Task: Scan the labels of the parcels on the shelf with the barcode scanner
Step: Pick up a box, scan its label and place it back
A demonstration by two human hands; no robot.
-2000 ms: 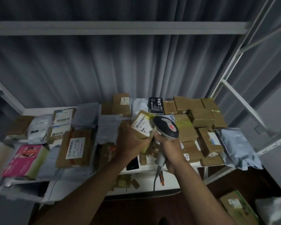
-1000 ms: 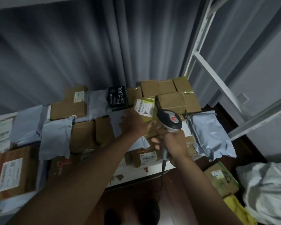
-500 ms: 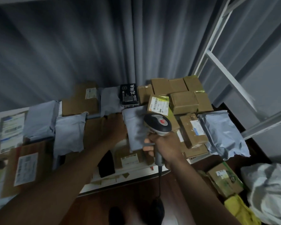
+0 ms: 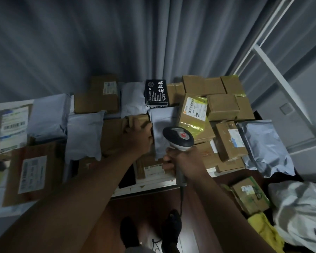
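Right hand (image 4: 185,161) around barcode scanner (image 4: 178,138) handle

A grey curtain (image 4: 98,42) hangs at the back. Below it, on the dark floor (image 4: 144,207), lies a white bag (image 4: 299,212), with what may be a yellow cloth (image 4: 264,227) beside it.

The black box (image 4: 155,93) at twelve o'clock bears large white Chinese characters, "花校长", with "100" in its lower line. The yellow-taped carton (image 4: 193,117) at one o'clock carries a barcode label reading "S07 P802". Other labels are too blurred.
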